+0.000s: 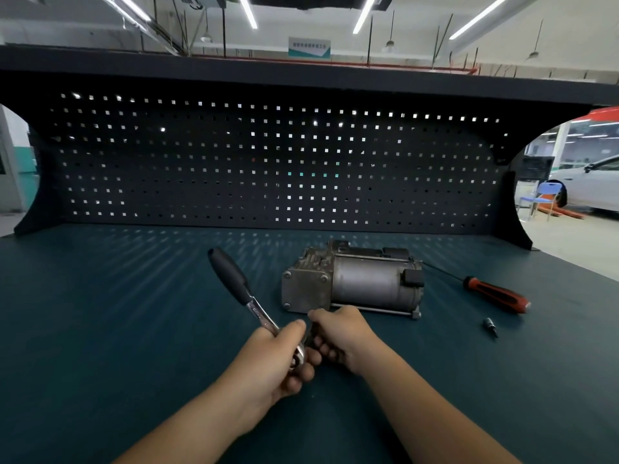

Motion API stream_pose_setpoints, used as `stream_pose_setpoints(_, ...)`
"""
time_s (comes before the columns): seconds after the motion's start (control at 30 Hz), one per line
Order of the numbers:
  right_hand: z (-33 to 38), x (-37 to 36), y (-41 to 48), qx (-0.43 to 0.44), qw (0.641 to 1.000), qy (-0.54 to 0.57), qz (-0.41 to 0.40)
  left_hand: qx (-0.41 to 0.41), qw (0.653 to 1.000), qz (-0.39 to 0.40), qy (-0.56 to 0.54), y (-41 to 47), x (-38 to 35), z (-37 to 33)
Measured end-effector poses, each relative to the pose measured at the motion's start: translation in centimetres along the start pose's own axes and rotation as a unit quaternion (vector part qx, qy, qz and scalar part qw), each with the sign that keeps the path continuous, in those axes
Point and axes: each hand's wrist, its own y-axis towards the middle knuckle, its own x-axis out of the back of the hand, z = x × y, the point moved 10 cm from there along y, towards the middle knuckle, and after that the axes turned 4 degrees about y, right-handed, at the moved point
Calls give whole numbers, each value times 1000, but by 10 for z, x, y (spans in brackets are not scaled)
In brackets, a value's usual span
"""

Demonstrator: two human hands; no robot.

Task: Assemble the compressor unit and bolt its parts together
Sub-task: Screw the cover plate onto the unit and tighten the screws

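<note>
- Fitting up the ratchet (231, 279) looks like the step in hand: L hand (281, 356) fingers wrap the shank just below the head, and R hand (341, 333) fingers curl round the head. Any socket there is hidden.
- Compressor (361, 283) lies on bench (100, 313) just beyond hands.
- Seat socket fully & check ratchet direction before bolting.
- Spare bit (490, 326) & screwdriver (495, 294) sit to the right.

Dark teal worktop (100, 313) up front, streaked with small patches of light. Behind it stands a black pegboard (234, 162), daylight winking through its square holes, with a dark shelf (301, 72) across the top. Overhead, bright light strips (248, 10) and a teal-and-white sign (309, 47). Far right, a blue chair (544, 194) beside a white car (593, 185).
</note>
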Motion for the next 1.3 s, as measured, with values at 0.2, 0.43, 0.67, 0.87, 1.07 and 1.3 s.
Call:
stream_pose_setpoints(0.2,8,1,4,31,998,-51,-7,-42,994,-12,98,-2,2,-10)
stream_pose_setpoints(0.43,8,1,6,29,994,-103,-3,-249,731,-31,635,-12,-33,-19)
stream_pose_setpoints(0.67,7,-5,6,17,997,-61,38,-159,933,-14,324,2,-6,-18)
stream_pose_setpoints(0.87,9,-7,4,3,999,-8,49,31,994,-11,-99,-1,-5,6)
stream_pose_setpoints(1.07,4,-16,1,-28,996,24,81,58,990,-36,-120,4,8,10)
stream_pose_setpoints(1.3,11,-6,6,33,995,-90,29,-268,766,-74,579,-10,-6,-34)
